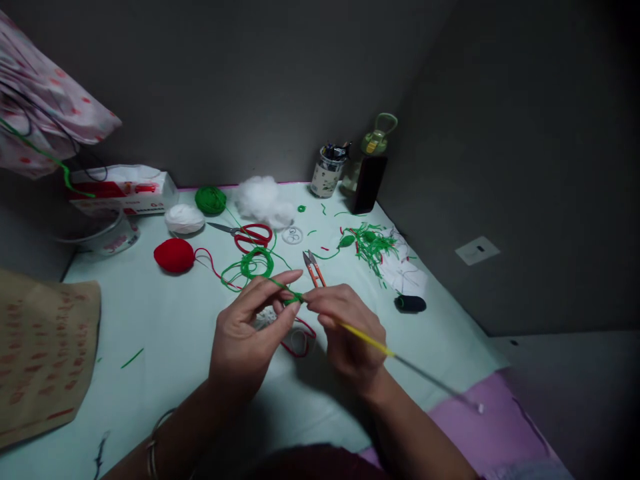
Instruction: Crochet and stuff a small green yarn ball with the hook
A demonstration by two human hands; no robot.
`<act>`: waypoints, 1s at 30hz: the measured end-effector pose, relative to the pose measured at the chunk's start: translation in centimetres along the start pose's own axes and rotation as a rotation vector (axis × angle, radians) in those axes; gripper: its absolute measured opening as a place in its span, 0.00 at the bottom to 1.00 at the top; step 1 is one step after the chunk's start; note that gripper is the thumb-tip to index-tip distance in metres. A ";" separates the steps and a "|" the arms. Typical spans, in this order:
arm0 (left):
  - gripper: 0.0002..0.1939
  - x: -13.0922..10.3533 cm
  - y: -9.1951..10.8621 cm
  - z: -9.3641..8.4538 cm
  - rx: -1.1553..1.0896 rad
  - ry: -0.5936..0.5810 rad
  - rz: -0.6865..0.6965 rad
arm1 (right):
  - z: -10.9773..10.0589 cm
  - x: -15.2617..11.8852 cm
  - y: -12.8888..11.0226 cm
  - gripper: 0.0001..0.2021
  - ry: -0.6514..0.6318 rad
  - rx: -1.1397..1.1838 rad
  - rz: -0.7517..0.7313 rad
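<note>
Over the middle of the table, my left hand [250,330] pinches a small loop of green yarn [294,299] between thumb and fingers. A strand runs from it to a loose green coil [257,264] on the cloth. My right hand [350,327] grips a crochet hook with a yellow handle [367,339], its tip at the green loop and its grey shaft pointing down to the right. Orange thread snips [315,268] lie just beyond my fingers. Under my hands, partly hidden, are a white knitted piece [265,319] and red yarn [301,354].
Red-handled scissors [253,235], a red ball [174,256], a white ball [184,219], a green ball [211,199] and stuffing [263,198] lie at back left. A pen cup [327,175], phone [370,185] and bottle [376,141] stand behind. Green scraps [373,248] lie right; a paper bag [47,353] left.
</note>
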State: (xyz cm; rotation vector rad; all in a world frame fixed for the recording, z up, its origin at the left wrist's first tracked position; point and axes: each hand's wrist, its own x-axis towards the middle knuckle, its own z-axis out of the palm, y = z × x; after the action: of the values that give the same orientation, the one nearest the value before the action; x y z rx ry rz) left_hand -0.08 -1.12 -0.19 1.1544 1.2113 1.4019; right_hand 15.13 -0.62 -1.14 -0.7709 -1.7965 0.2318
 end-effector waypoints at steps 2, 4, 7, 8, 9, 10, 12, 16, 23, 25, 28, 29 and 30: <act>0.20 -0.1 0.1 0.1 -0.141 -0.023 -0.105 | -0.1 -0.2 -0.1 0.11 -0.052 -0.191 -0.100; 0.22 0.1 0.3 0.1 -0.374 -0.129 -0.305 | -0.2 -0.2 -0.1 0.13 -0.072 -0.298 -0.158; 0.20 0.7 0.6 0.0 -0.644 -0.266 -0.553 | -0.4 -0.1 0.0 0.11 0.022 -0.114 -0.011; 0.19 0.9 0.7 -0.1 -0.676 -0.263 -0.581 | -0.4 0.0 0.1 0.11 0.068 0.007 0.091; 0.18 1.1 0.8 -0.2 -0.686 -0.251 -0.583 | -0.4 0.2 0.2 0.11 0.112 0.141 0.189; 0.18 1.2 0.8 -0.3 -0.682 -0.233 -0.566 | -0.4 0.3 0.4 0.11 0.146 0.272 0.281; 0.19 1.3 0.8 -0.4 -0.640 -0.220 -0.520 | -0.3 0.5 0.8 0.11 0.162 0.470 0.410; 0.21 0.9 0.4 -0.5 -0.508 -0.259 -0.444 | 0.1 0.7 1.1 0.08 0.093 0.490 0.444; 0.25 0.9 -0.5 -0.2 -0.563 -0.210 -0.444 | 0.4 0.1 0.5 0.15 -0.005 0.042 0.078; 0.23 1.2 -0.3 -0.2 -0.659 -0.237 -0.550 | 0.2 0.0 0.5 0.16 0.000 0.003 0.030; 0.18 1.6 0.1 -0.4 -0.722 -0.214 -0.621 | -0.2 0.3 0.6 0.12 0.106 0.228 0.276; 0.18 1.7 0.2 -0.5 -0.707 -0.199 -0.600 | -0.3 0.5 0.7 0.11 0.137 0.331 0.362; 0.19 1.7 0.2 -0.5 -0.670 -0.193 -0.564 | -0.3 0.6 0.8 0.10 0.148 0.419 0.425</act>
State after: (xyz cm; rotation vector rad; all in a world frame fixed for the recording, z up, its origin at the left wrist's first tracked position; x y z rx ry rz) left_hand -0.86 0.47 0.12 0.4174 0.7463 1.0924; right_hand 15.60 0.28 -0.95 -0.8307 -1.3643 0.7840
